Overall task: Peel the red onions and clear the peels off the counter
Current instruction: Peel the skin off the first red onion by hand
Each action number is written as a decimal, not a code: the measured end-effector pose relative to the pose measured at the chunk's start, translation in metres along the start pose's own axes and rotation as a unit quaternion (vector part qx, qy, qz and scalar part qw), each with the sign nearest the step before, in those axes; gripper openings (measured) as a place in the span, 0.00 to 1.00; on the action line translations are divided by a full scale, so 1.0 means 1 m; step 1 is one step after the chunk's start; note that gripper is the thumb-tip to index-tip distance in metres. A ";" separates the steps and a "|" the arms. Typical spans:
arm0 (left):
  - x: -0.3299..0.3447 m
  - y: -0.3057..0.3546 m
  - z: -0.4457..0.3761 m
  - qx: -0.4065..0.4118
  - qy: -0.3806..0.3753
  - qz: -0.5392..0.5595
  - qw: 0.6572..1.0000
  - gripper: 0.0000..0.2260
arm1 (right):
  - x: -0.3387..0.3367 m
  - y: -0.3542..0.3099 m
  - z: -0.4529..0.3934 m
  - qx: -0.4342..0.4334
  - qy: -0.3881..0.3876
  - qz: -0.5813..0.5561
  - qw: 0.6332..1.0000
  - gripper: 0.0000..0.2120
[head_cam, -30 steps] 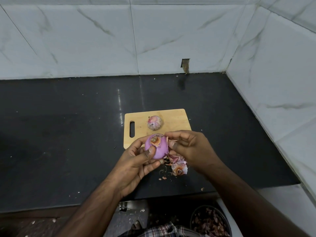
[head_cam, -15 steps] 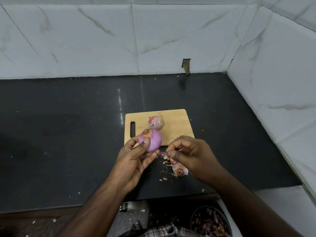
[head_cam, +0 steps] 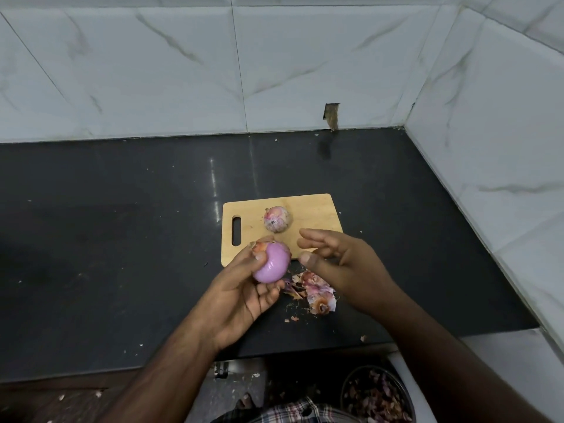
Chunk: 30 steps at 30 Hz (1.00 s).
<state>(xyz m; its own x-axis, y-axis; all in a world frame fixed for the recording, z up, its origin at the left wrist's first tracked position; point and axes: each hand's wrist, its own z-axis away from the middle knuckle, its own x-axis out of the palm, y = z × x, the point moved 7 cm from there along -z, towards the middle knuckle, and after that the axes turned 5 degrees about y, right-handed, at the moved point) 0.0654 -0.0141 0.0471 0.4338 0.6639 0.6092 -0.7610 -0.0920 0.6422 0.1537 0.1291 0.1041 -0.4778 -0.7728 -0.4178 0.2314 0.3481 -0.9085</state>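
My left hand (head_cam: 244, 288) grips a mostly peeled, glossy purple onion (head_cam: 272, 263) just over the near edge of the wooden cutting board (head_cam: 311, 209); a bit of dry orange skin clings to its top end. My right hand (head_cam: 338, 261) hovers just right of that onion with fingers spread and nothing in it. A second onion (head_cam: 278, 219), still wearing papery pink skin, rests on the board. A pile of loose peels (head_cam: 314, 293) lies on the black counter (head_cam: 122, 239) below my right hand.
Small peel scraps dot the counter near the pile and its front edge. A round bin (head_cam: 377, 395) holding peels sits on the floor at the lower right. Tiled walls close off the back and the right side.
My right hand let go of a strip of peel, opened, and rose beside the onion. My left hand turned the onion, showing its smooth peeled side. The peel pile has grown.
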 end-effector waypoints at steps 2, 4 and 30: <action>0.005 0.002 0.001 0.028 -0.036 -0.066 0.997 0.28 | 0.010 -0.007 -0.002 0.001 -0.014 -0.018 1.000 0.22; 0.006 0.002 0.002 0.041 -0.042 -0.117 0.991 0.30 | 0.018 -0.011 -0.004 0.001 -0.030 -0.011 0.999 0.22; 0.014 0.010 0.006 0.130 -0.049 -0.190 0.972 0.32 | 0.009 -0.004 -0.007 0.008 -0.012 -0.071 0.997 0.10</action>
<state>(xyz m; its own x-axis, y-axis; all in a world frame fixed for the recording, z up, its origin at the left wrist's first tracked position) 0.0666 -0.0104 0.0646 0.7137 0.6134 0.3382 -0.3941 -0.0475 0.9178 0.1426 0.1240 0.1040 -0.4868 -0.8261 -0.2839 0.1758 0.2257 -0.9582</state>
